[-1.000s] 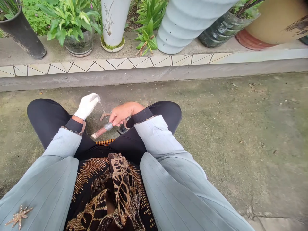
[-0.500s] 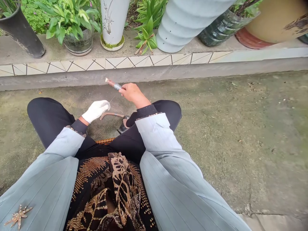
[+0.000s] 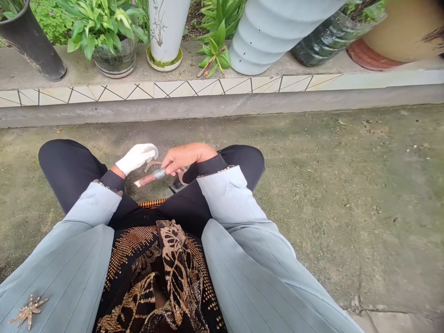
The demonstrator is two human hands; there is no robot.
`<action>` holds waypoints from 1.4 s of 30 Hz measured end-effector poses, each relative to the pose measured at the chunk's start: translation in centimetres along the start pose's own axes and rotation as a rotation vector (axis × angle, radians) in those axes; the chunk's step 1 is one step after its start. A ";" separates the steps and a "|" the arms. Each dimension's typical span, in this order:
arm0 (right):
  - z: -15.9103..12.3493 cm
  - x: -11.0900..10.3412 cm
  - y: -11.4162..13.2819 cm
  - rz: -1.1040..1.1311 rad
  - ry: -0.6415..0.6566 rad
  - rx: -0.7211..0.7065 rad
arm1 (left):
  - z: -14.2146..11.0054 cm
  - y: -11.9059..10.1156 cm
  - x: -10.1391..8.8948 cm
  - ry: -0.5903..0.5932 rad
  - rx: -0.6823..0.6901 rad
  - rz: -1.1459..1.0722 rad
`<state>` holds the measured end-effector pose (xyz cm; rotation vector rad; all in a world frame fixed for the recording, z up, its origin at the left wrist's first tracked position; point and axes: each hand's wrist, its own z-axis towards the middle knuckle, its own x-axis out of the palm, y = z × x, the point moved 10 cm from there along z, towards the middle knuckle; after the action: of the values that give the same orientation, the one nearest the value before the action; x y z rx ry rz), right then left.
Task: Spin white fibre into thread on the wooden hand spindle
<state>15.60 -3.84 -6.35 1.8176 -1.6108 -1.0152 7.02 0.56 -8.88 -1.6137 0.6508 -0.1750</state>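
My right hand [image 3: 187,156] is bare and closed round one end of a short brown stick [image 3: 145,179]. A silvery wire winding [image 3: 159,174] circles the stick beside my fingers. The stick's pale cut end points left and a little down. In a white glove, my left hand [image 3: 136,156] is curled close by, to the left and slightly above. Its fingers pinch a thin wire strand, of which only a faint bit shows near the stick. Behind the hands, a curved brown piece [image 3: 151,164] lies low by the ground, partly hidden.
Ahead runs a low concrete ledge [image 3: 79,74] with a tiled edge. On it stand a black pot [image 3: 40,51], a white vase [image 3: 168,32], a pale ribbed pot [image 3: 267,37] and other planters. My bent knees flank the hands; a shoe [image 3: 176,185] shows below them.
My right hand has swung the wire-wound stick down and toward me, so its cut end now points lower left. My left hand has barely moved, staying curled.
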 end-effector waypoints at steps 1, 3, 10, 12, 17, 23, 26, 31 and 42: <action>-0.9 -1.6 0.7 0.052 -0.133 -0.065 | 0.1 0.4 0.0 0.000 -0.015 -0.056; -3.9 -6.3 0.9 0.184 -0.557 -0.162 | 0.2 1.1 0.0 -0.009 -0.042 -0.157; -10.4 -12.5 -5.1 0.305 -1.375 -0.011 | 0.3 -0.2 -0.3 -0.027 0.038 -0.190; -9.5 -12.5 -6.0 0.177 -1.348 0.172 | -0.1 -1.1 -0.2 -0.021 0.073 -0.090; -7.4 -11.6 -6.2 -0.246 -1.157 0.584 | -1.0 -3.3 -0.8 -0.044 0.113 0.290; -3.7 -10.0 -7.0 -0.425 -0.828 0.708 | -1.1 -3.4 -1.7 -0.103 0.092 0.739; -1.4 -7.2 -7.8 -0.444 -0.466 0.691 | -1.2 -3.1 -2.5 -0.177 0.078 0.900; 0.8 0.4 -4.0 -0.130 0.058 0.301 | -1.3 -2.9 -3.8 -0.265 0.058 0.945; -5.6 -9.1 -1.3 0.364 -0.932 -0.106 | 0.1 -1.2 -1.9 -0.204 0.055 0.213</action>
<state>20.67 4.73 -2.21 0.9186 -2.2133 -1.8561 5.88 1.62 -7.32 -1.4754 0.6486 0.1257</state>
